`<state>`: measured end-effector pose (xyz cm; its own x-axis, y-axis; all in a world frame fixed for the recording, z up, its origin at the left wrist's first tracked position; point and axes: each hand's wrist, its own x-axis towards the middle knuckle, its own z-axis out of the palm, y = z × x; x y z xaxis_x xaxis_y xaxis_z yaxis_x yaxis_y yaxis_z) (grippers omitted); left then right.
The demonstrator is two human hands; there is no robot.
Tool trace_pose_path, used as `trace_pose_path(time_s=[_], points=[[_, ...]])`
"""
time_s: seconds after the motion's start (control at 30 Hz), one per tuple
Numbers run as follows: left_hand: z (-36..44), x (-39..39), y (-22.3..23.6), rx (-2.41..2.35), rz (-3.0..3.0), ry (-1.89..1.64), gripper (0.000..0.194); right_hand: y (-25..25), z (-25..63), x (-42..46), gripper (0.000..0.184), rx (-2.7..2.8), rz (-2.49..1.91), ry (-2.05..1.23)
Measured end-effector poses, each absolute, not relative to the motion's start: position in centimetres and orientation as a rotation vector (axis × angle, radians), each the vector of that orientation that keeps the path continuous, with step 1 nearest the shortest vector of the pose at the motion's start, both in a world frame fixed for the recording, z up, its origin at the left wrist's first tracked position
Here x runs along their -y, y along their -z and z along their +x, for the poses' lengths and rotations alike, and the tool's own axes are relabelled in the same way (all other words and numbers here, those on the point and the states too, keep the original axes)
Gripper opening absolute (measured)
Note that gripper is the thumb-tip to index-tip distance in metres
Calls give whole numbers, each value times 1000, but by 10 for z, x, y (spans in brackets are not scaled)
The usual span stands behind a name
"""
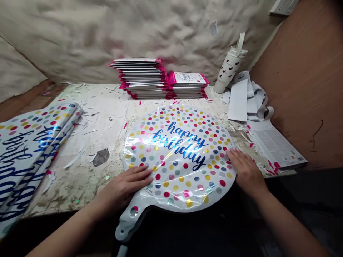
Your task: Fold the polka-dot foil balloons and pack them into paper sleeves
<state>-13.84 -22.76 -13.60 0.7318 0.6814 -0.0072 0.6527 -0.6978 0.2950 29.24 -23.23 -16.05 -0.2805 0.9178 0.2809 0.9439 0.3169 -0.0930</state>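
Left hand [127,184]: fingers flat over the near-left rim. Centre: round foil balloon [171,160] on the worktable [99,117], overhanging its front edge. Probably light, limp, slippery, easily creased; best held by opposite rims. Right hand [248,173]: fingers over right rim. Thumbs hidden; cannot tell if either pinches.

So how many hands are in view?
2: the left hand on the foil balloon at its near left, beside the neck; the right hand on its right edge.
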Motion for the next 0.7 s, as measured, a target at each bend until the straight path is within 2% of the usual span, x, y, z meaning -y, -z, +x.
trace_pose_path(time_s=[0.17,0.27,0.33,0.37,0.47,0.7], points=[[-141,217,124,-1145,2628,-71,62,149,314,202,46,2479,-1426,-429],[-148,197,117,-1159,2367,-81,46,140,326,178,36,2292,-1492,-851],[-150,176,113,-1291,1973,-271,36,133,329,155,30,2056,-1556,-1068],[-150,164,112,-1368,1743,-405,40,131,328,141,30,1907,-1585,-1139],[-146,131,110,-1485,1300,-619,50,128,318,104,39,1485,-1651,-1223],[-139,108,114,-1991,1742,-405,41,140,297,81,34,1402,-1849,-1073]])
